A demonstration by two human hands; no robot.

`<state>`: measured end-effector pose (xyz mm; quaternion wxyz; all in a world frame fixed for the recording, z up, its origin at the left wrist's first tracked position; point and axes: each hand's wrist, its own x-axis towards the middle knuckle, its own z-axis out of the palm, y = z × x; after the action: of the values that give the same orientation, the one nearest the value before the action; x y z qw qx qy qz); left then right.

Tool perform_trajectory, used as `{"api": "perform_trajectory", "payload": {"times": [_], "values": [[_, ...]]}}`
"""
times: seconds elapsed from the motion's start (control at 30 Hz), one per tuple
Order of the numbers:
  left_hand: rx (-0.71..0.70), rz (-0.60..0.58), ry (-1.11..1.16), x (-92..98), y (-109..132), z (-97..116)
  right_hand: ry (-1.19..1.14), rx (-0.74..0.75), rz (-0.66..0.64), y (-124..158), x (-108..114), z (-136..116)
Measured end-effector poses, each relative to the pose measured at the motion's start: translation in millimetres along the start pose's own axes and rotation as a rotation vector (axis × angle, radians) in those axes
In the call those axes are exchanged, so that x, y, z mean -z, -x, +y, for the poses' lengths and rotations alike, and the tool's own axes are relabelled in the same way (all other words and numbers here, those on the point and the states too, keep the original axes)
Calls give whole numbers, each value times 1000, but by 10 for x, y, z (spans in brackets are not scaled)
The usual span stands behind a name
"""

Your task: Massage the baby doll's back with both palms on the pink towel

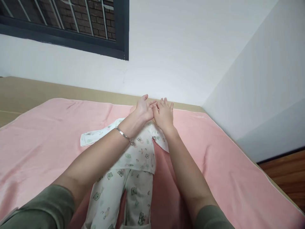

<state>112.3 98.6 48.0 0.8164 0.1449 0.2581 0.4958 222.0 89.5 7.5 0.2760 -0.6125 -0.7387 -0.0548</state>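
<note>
A white baby pajama top with small printed animals lies on a pink sheet, its left sleeve spread out to the side. Matching pajama trousers extend below its hem toward me. Just past the neckline, my left hand is turned palm-up, with its fingers stretched out. Beside it, my right hand shows its back, fingers extended, and its thumb side touches my left fingers. Nothing clearly held shows in either hand. A small pale pinkish shape behind my left hand is mostly hidden, so I cannot tell what it is.
The pink sheet covers a surface with a tan edge against the white wall. A dark-framed window with bars is at the upper left. Brown wood shows at the right.
</note>
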Motion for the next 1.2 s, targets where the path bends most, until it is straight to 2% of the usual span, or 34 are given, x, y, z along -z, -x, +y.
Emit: {"api": "perform_trajectory", "payload": {"times": [0.17,0.37,0.53,0.7,0.83,1.0,1.2], "values": [[49,95,-15,118,-37,38,29,39,86,27,-140,42],[56,120,-166,283,70,101,-52,10,180,-3,-277,153],[68,77,-436,463,329,235,-63,-88,298,-42,-397,52],[-3,13,-470,551,682,470,-4,-148,391,-109,-500,-8],[-51,-66,-498,567,988,629,23,-177,392,-130,-506,14],[-123,-18,-488,504,1253,799,-2,-172,374,-139,-457,41],[-259,41,-554,528,1370,998,-23,-184,357,-120,-398,0]]}}
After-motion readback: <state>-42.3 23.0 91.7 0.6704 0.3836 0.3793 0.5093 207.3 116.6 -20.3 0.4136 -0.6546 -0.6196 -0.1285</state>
